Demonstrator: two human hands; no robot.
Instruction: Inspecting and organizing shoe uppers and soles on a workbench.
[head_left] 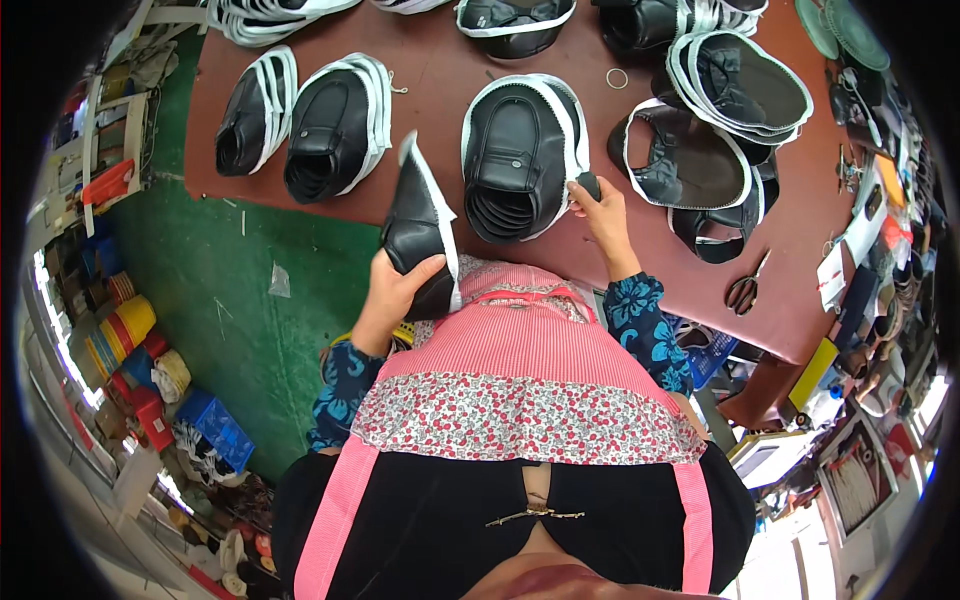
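My left hand (398,292) grips a black shoe upper (412,225) with a white edge, holding it tilted just off the table's near edge. Its thumb lies across the black leather. To the right of it, a nested stack of black shoe uppers (508,150) with white zigzag rims rests on the table. My right hand (602,215) is at this stack's lower right side, fingers pinched around a small dark object (590,185) whose kind I cannot make out. The fingertips are close to the white rim; whether they touch it is unclear.
The reddish-brown table (430,60) carries more stacked uppers, at the left (335,130) and the right (740,85). Dark-handled scissors (748,285) lie near its right edge. A ring-shaped band (617,78) lies farther back. Crates, including a blue crate (215,430), stand on the green floor.
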